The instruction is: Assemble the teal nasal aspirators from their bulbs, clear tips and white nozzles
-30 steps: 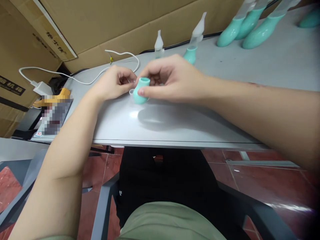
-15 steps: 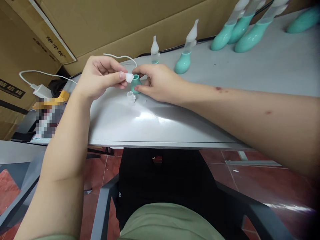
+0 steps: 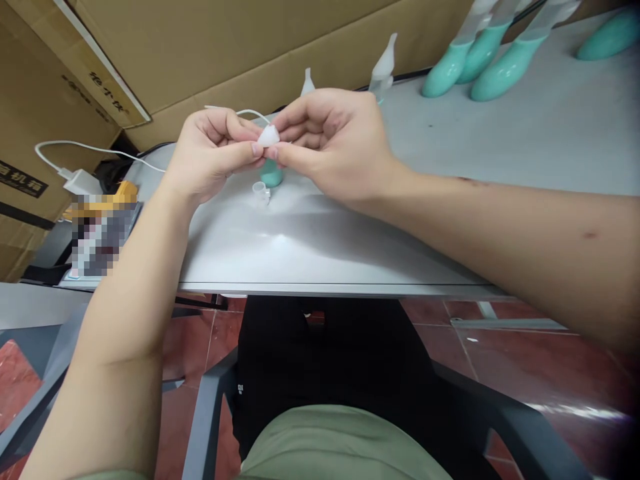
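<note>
A small white nozzle tip (image 3: 269, 136) is pinched between the fingers of both hands. My left hand (image 3: 213, 150) grips it from the left, thumb in front. From the right, my right hand (image 3: 335, 137) closes thumb and fingertips on its other side. Just below the tip stands a teal rubber bulb (image 3: 271, 175), its top hidden by the fingers. In front of the bulb, a small clear plastic piece (image 3: 261, 193) rests on the grey table (image 3: 320, 257).
Behind my right hand, two white nozzles (image 3: 384, 63) of assembled nasal aspirators show. Several teal-bulbed aspirators (image 3: 505, 67) lie at the back right. Cardboard (image 3: 250, 47) borders the far edge. A white charger (image 3: 85, 183) with a cable sits left, near a yellow object (image 3: 125, 193).
My right hand has let go of the teal bulb and risen to the white nozzle tip. My left hand has moved slightly right with the tip, which now points upward.
</note>
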`<state>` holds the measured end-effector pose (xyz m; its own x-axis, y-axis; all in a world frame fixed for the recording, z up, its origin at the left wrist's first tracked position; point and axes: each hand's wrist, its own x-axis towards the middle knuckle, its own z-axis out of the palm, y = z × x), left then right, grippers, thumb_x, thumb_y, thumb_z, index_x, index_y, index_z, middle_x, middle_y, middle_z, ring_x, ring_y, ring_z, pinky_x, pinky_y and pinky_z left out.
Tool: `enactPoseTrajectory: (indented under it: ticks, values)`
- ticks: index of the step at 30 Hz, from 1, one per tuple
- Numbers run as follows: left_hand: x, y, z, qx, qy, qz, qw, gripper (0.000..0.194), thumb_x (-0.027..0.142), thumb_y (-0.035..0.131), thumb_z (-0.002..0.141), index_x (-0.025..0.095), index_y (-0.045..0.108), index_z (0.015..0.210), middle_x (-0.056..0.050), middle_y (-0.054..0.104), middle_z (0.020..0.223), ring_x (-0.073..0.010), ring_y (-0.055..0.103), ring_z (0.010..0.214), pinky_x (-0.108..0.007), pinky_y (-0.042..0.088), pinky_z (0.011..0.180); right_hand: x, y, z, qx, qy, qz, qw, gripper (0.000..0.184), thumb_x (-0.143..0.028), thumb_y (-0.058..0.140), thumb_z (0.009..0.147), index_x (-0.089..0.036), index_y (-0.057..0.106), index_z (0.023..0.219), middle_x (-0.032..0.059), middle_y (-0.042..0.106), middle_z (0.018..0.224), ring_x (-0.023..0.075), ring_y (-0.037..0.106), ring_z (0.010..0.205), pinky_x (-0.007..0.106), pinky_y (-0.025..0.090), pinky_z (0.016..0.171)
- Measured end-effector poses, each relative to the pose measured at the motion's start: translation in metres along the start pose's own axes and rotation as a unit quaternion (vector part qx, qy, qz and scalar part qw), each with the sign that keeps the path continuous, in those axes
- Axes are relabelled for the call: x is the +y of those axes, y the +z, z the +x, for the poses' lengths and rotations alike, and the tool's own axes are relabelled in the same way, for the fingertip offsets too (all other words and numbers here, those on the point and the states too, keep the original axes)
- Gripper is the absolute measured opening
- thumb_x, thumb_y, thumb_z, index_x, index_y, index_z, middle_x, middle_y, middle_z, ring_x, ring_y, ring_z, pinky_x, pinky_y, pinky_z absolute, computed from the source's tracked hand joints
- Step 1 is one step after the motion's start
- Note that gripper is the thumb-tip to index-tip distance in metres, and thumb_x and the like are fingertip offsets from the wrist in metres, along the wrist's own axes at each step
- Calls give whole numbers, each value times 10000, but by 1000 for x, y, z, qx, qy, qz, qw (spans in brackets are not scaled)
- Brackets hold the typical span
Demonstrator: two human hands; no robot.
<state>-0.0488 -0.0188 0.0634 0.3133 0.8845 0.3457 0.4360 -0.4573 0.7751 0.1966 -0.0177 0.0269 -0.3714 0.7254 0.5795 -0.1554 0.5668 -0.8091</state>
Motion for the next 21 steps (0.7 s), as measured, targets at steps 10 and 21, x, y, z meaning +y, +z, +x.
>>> enactPoseTrajectory:
  ticks: [10,21]
  values:
    - [9,5,-3,-19,15,-52,998,271,436,1018,892,248,856,999,-20,938,1006,-313,989,1022,-595,849,1024,0,-9,3,0,-62,-156,986,308,-533,892,1131,-261,887,987,81,940,1165,254,822,1053,419,694,1062]
    - [13,2,-8,-14,29,10,999,563,735,1145,894,245,892,1010,-63,928,997,-285,911,894,-606,861,992,0,-11,1,-60,-26,-115,991,305,-537,894,1092,-286,720,1103,92,865,1206,294,832,1117,479,721,1018]
